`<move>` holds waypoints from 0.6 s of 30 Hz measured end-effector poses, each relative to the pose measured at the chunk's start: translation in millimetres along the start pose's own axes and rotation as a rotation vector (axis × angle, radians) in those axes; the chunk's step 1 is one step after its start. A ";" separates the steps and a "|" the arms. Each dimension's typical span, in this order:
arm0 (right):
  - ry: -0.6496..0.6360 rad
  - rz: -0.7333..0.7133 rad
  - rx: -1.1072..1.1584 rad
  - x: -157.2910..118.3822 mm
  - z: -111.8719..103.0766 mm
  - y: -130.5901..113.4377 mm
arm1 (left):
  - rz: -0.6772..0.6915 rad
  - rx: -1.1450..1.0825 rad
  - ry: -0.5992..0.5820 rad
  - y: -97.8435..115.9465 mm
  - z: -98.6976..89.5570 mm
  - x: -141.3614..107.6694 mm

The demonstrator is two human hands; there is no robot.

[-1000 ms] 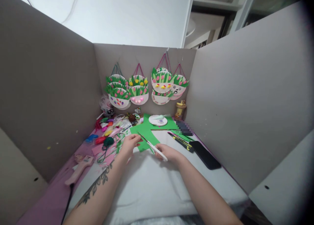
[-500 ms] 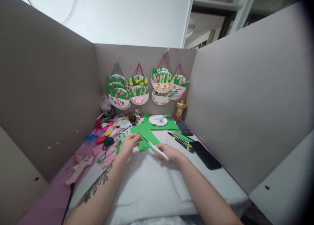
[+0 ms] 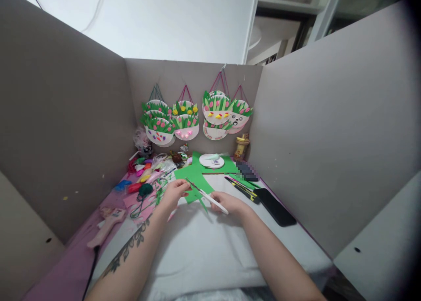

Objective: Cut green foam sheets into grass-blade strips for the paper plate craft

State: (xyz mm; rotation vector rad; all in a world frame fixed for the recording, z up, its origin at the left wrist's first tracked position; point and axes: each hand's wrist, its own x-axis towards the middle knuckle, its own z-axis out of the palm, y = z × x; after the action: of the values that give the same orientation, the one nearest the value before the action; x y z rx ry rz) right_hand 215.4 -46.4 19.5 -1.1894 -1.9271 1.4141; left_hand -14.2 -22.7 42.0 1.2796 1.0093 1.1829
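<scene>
White-handled scissors (image 3: 210,198) are in my right hand (image 3: 226,203), its fingers wrapped round the handles. The blades point up and left, their tips close to my left hand (image 3: 176,192). My left hand is pinched at the fingertips; what it holds is too small to make out. A thin green paper strip (image 3: 203,204) shows below the blades. Behind both hands, green paper sheets (image 3: 190,174) lie on the white cloth (image 3: 204,248).
A white plate (image 3: 211,161) rests on green paper at the back. Right are cutters (image 3: 241,190) and a black phone (image 3: 274,207). Left are a glue gun (image 3: 107,228), green yarn (image 3: 145,189) and coloured clay packets. Decorated plates (image 3: 186,128) hang on the back panel.
The scissors have shifted slightly down and right at the handles. The green strip below the blades now shows more clearly, angled downward. My left hand has barely moved.
</scene>
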 end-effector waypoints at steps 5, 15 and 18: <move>-0.020 0.023 -0.007 -0.8 -3.3 -3.4 | 0.001 0.002 -0.022 -1.9 -0.5 1.1; 0.076 0.056 0.025 -0.4 -9.9 7.6 | 0.001 0.022 -0.013 0.2 -0.4 -0.9; 0.163 0.026 0.127 2.4 -9.8 10.6 | 0.046 0.023 0.030 1.2 -0.9 -0.4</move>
State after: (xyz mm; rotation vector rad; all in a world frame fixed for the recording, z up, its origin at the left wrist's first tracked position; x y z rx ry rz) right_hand 225.6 -38.2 12.9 -1.2336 -1.6922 1.3849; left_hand -15.3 -23.1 43.2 1.3129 1.0223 1.2317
